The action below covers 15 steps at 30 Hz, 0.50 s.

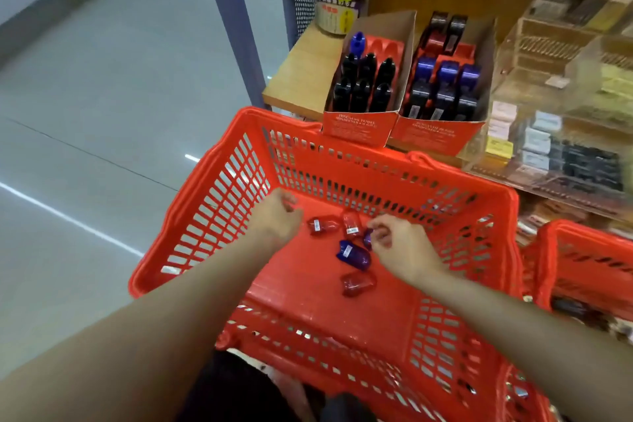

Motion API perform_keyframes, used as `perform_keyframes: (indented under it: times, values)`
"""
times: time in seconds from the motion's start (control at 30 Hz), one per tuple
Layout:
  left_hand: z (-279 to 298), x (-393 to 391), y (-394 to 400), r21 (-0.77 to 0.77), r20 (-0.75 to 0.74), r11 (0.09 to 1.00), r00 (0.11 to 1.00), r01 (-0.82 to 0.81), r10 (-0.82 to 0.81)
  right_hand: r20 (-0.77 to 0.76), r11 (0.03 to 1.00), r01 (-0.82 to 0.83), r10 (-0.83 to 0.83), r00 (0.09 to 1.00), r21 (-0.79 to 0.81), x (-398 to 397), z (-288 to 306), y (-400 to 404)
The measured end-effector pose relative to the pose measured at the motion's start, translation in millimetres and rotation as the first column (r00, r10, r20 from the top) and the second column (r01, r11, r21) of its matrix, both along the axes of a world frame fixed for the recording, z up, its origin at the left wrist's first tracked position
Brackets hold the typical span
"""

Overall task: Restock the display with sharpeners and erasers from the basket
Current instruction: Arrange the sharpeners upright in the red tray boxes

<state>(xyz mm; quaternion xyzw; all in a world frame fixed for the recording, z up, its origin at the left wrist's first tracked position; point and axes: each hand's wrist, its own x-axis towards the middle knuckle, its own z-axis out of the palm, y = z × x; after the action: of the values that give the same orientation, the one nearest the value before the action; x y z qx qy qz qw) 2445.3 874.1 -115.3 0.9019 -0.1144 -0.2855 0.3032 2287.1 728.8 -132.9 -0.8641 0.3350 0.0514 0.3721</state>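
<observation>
Both your hands are down inside the red plastic slotted basket (462, 336), over its solid floor. Your left hand (275, 216) has fingers curled in; whether it holds anything, cannot tell, it sits just left of a red translucent sharpener (322, 225). Your right hand (399, 243) pinches thumb and fingertips at a small blue piece (367, 239) that is mostly hidden, looks grasped.

Loose on the basket floor: second red sharpener (351, 223) standing between the hands, blue translucent sharpener (354, 252) just below it, third red sharpener (358, 284) nearer you.

Beyond the basket's far rim, on a wooden shelf (301, 68), two open red cardboard display boxes side by side: left box (356, 128) with black sharpeners and one blue, right box (436, 137) with blue, black and red ones. Clear acrylic organiser (561, 55) with small stationery to the right. Second red basket (589, 260) at right edge.
</observation>
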Motion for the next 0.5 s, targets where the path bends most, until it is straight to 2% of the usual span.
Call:
perform_keyframes:
  times: [0.07,0.1,0.27,0.43,0.47,0.5]
  values:
    - [-25.6,-15.7,5.8,0.061,-0.132,0.998,0.991,-0.004,0.012,-0.185,0.999,-0.033,0.031,0.982,-0.007,-6.6,-35.4,4.5]
    - [-36.8,-23.1,7.3,0.062,-0.189,0.998,0.982,-0.010,0.021,-0.227,0.998,-0.061,0.055,0.972,-0.019,-4.8,-48.1,8.9]
    - [-80.3,-45.0,6.8,0.005,-0.361,0.998,0.930,-0.070,0.067,-0.312,0.981,-0.146,0.100,0.945,-0.125,19.5,-89.5,25.9]
    - [-105.1,-51.8,-0.7,-0.063,-0.420,0.986,0.900,-0.155,0.114,-0.373,0.909,-0.260,0.129,0.919,-0.326,23.8,-105.1,24.8]
    - [-108.7,-53.0,-3.0,-0.081,-0.431,0.979,0.892,-0.186,0.134,-0.346,0.914,-0.248,0.131,0.929,-0.321,20.5,-108.4,22.3]
    - [-112.0,-54.7,-5.4,-0.095,-0.444,0.973,0.884,-0.211,0.148,-0.262,0.952,-0.159,0.088,0.961,-0.260,16.8,-109.5,19.8]
